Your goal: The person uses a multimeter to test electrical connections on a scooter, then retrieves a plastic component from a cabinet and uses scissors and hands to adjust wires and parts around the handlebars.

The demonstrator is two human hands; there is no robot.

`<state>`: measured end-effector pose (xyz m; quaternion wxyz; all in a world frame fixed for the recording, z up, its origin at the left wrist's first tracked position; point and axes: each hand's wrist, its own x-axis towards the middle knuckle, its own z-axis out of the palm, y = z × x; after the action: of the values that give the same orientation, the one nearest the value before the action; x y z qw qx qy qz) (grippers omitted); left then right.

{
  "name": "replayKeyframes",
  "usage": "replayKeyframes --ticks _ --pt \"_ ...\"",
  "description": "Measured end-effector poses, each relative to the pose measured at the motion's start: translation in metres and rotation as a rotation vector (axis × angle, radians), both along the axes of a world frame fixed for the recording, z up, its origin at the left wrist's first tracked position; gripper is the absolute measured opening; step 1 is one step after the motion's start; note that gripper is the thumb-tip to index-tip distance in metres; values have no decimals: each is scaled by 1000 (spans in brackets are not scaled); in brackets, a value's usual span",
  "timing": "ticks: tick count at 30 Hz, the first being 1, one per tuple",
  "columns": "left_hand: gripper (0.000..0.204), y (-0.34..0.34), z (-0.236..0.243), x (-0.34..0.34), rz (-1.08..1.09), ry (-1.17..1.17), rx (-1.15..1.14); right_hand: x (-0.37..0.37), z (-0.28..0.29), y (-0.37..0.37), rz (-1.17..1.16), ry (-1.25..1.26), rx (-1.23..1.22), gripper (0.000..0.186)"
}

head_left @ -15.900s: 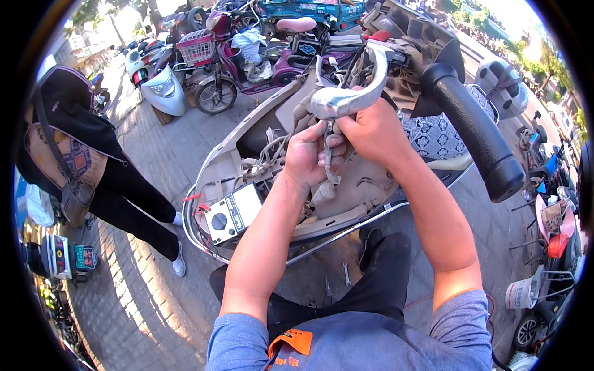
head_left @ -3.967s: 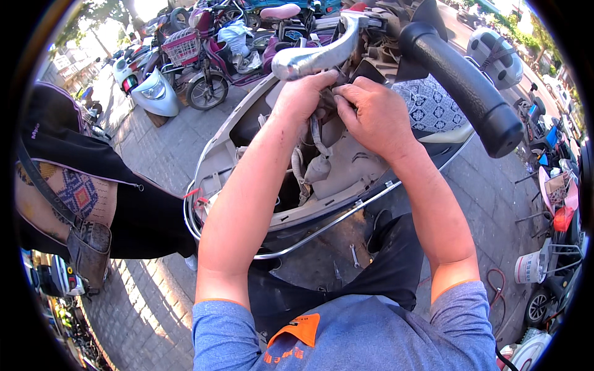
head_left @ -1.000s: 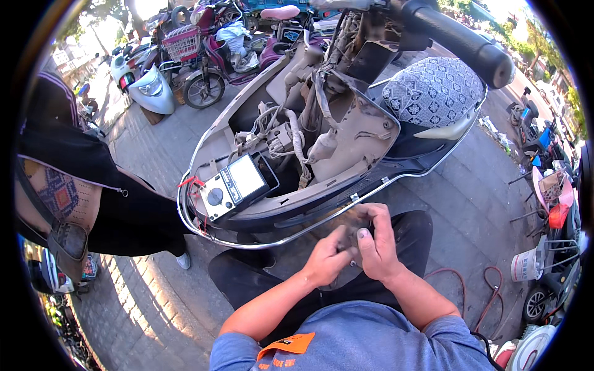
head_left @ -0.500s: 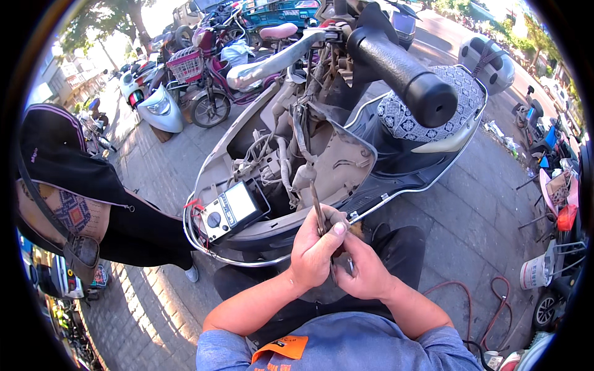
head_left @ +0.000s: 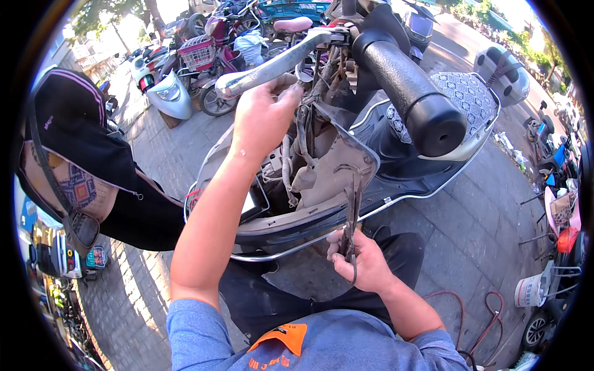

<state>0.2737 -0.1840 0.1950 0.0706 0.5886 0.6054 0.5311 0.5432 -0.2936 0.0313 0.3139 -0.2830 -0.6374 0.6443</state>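
My left hand (head_left: pixel 266 117) reaches up under the silver brake lever (head_left: pixel 272 65) of a scooter with its front opened. Its fingers are bent together beside the wiring (head_left: pixel 306 111) below the handlebar; what they grip, if anything, is hidden. Low in front of my knees, my right hand (head_left: pixel 365 263) is closed round a long dark tool (head_left: pixel 351 213) with two narrow blades pointing up. Whether it is pliers or scissors I cannot tell. Behind my left forearm, a meter (head_left: pixel 250 207) lies mostly hidden on the scooter's shell, with red leads (head_left: pixel 193 196) by it.
The black handlebar grip (head_left: pixel 439 120) juts toward me above the footboard. A person in black clothes (head_left: pixel 133 198) stands close on the left with a shoulder bag. Parked bikes (head_left: pixel 216 62) stand behind; a red hose (head_left: pixel 492 309) and a white bucket (head_left: pixel 530 290) are at right.
My hands have come apart. The left has risen to the wiring under the brake lever, its forearm now covering the meter. The right keeps the dark tool, slightly farther right.
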Motion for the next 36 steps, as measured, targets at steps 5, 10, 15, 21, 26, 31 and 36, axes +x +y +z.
replayKeyframes --ticks 5,10,15,21,26,31,36 --pt "38 49 -21 6 186 509 -3 1 -18 -5 2 37 -129 35" --pt "28 59 -42 15 144 476 197 6 -30 -2 -53 57 -180 35" --pt "26 71 -26 10 111 691 50 3 -31 1 -30 58 -199 35" --pt "40 67 -10 19 140 762 -175 -5 -31 2 12 100 -184 35" --pt "47 69 -10 19 144 608 -201 -5 -31 -5 -3 67 -100 33" --pt "41 70 -14 17 290 954 50 7 -29 -4 -28 52 -77 34" --pt "34 57 -4 25 184 1100 272 20 -33 -9 -101 -9 -9 35"
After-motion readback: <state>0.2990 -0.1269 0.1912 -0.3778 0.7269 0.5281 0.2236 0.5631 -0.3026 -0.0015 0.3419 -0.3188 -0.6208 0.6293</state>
